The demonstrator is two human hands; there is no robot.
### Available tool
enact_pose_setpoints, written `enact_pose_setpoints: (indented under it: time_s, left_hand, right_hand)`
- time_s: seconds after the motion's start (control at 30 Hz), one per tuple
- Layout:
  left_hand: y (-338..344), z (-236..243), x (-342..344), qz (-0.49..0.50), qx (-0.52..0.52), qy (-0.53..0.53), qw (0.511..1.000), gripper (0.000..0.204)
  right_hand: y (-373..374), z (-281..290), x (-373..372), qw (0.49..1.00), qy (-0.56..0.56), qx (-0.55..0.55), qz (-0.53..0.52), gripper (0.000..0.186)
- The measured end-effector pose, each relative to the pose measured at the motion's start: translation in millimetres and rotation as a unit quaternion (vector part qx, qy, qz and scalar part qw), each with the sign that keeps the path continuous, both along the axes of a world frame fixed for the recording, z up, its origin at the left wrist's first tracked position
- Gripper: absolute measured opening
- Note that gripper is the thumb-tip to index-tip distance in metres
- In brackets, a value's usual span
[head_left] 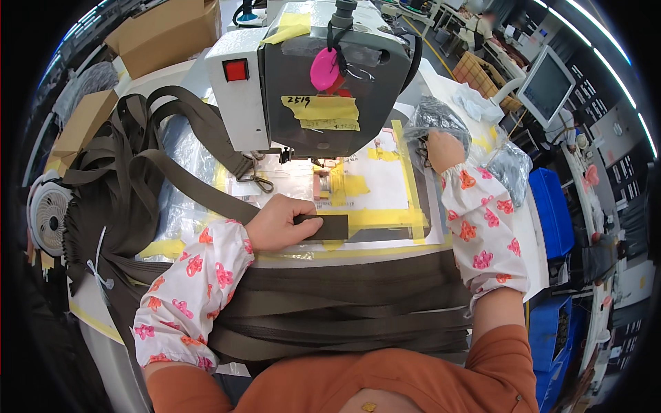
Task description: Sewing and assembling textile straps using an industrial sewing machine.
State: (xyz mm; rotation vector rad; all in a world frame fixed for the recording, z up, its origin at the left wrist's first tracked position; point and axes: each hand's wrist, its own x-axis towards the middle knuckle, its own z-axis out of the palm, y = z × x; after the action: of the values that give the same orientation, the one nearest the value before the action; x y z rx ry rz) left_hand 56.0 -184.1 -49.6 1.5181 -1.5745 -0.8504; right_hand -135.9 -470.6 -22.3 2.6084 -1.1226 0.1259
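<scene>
My left hand (282,221) is closed on a dark olive webbing strap (213,194), thumb on top near its cut end. That end lies flat on the taped paper sheet under the sewing machine (323,89). My right hand (446,150) reaches into a clear plastic bag (435,115) right of the machine; its fingertips are hidden among dark metal pieces. Near the needle area, a metal snap hook (260,182) sits on the looped end of another strap.
A big pile of olive straps (110,186) covers the left side, and more straps (344,296) hang across the table's front edge. A small white fan (49,217) stands at far left. Blue bins (551,213) and a screen (547,84) are on the right.
</scene>
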Motion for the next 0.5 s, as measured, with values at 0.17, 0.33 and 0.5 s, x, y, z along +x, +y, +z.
enact_pose_setpoints:
  time_s: [0.17,0.33,0.5]
  left_hand:
    - [-1.9,0.4,-3.8,0.091,-0.002,0.078,0.993,0.021]
    - [-1.7,6.5,-4.3,0.167,-0.086,-0.025,0.982,0.02]
    - [-1.2,8.3,-7.5,0.173,-0.087,-0.193,0.962,0.021]
  right_hand:
    - [70.1,14.3,-3.5,0.896,-0.207,0.302,0.25,0.015]
    - [130.8,-2.8,30.0,0.683,-0.22,0.685,0.131,0.018]
    - [148.0,-17.7,37.1,0.695,-0.293,0.627,0.195,0.024]
